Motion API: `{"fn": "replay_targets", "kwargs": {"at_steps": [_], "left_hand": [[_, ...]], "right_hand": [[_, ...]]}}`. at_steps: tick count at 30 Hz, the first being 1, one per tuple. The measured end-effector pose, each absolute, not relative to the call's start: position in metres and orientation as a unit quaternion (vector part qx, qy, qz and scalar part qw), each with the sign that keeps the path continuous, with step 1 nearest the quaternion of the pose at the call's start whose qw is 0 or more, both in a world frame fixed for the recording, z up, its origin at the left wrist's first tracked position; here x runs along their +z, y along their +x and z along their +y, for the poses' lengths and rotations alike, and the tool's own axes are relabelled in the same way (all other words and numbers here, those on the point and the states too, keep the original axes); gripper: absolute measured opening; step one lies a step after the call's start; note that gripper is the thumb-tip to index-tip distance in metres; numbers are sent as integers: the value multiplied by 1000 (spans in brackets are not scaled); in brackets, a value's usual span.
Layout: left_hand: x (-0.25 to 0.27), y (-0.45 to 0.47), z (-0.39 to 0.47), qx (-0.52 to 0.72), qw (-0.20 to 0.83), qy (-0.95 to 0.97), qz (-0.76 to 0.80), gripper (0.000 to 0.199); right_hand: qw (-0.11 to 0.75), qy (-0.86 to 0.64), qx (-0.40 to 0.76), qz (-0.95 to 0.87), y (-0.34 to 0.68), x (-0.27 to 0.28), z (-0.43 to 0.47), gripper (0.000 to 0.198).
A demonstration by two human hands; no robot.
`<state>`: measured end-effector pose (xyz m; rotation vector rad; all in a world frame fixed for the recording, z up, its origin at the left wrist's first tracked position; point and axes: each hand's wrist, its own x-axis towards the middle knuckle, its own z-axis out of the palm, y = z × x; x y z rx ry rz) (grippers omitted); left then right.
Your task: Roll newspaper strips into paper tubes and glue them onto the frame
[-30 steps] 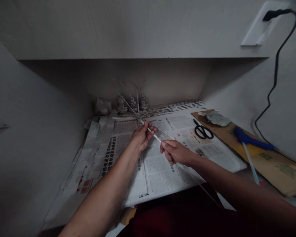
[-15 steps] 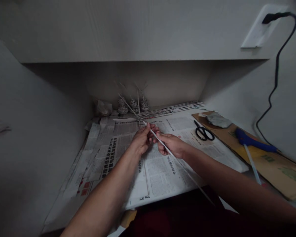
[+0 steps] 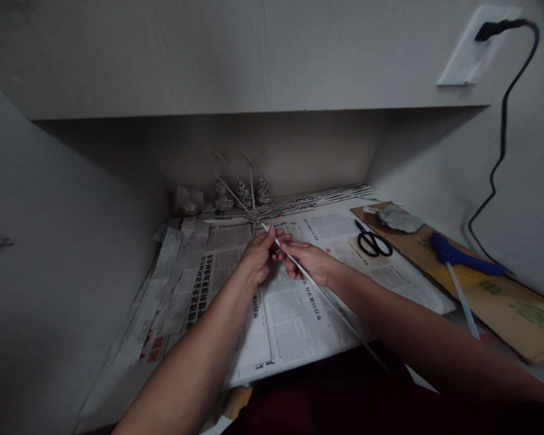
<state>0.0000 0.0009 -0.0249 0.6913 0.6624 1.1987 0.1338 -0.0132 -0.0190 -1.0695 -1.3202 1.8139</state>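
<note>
Both my hands are closed on a thin white rolled-paper stick (image 3: 309, 278), which slants from beyond my fingers down toward my lap. My left hand (image 3: 260, 252) pinches it near its far end. Just to the right, my right hand (image 3: 306, 260) grips it lower down, the two hands almost touching. Past my fingertips, the stick's far end comes close to a small crossed bunch of paper sticks (image 3: 252, 215); whether they are joined I cannot tell. Printed newspaper sheets (image 3: 290, 326) lie under my hands.
Several woven paper pieces (image 3: 263, 192) stand at the back beside a crumpled bag (image 3: 188, 199). A bundle of paper sticks (image 3: 326, 198) lies to their right. Black scissors (image 3: 374, 243), a grey lump (image 3: 399, 217) and a blue glue gun (image 3: 466, 258) sit on the right, partly on cardboard (image 3: 526, 314).
My right hand has slid slightly up the paper stick, closer to my left hand. The whole view has shifted a little; the other things stay in place.
</note>
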Motion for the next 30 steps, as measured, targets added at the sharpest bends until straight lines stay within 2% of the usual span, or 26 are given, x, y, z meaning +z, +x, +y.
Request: {"fn": "replay_targets", "kwargs": {"at_steps": [4, 9, 11, 13, 16, 18, 20, 23, 25, 30], "left_hand": [[-26, -6, 6, 571, 708, 271, 314, 24], [-25, -10, 8, 597, 697, 223, 330, 23], [-24, -9, 7, 599, 695, 231, 322, 24], [-23, -7, 6, 599, 699, 232, 314, 25], [-20, -6, 5, 598, 710, 216, 305, 27], [-19, -7, 5, 597, 714, 209, 299, 27], [-20, -8, 6, 601, 712, 208, 297, 27], [-21, -9, 7, 603, 708, 218, 296, 22], [-20, -8, 6, 594, 713, 229, 294, 21], [-19, -8, 4, 591, 722, 219, 285, 22]], "right_hand": [[299, -427, 649, -554, 141, -19, -23, 44], [300, -480, 412, -715, 160, -23, -44, 32], [305, -480, 385, -727, 164, -23, -49, 31], [301, -474, 463, -687, 164, -23, -53, 34], [290, -421, 657, -555, 163, -23, -55, 35], [283, -384, 728, -491, 162, -24, -55, 36], [285, -401, 707, -507, 162, -26, -55, 37], [297, -468, 569, -607, 162, -27, -54, 36], [302, -479, 533, -629, 161, -26, -54, 34], [271, -367, 752, -476, 161, -25, -55, 31]]}}
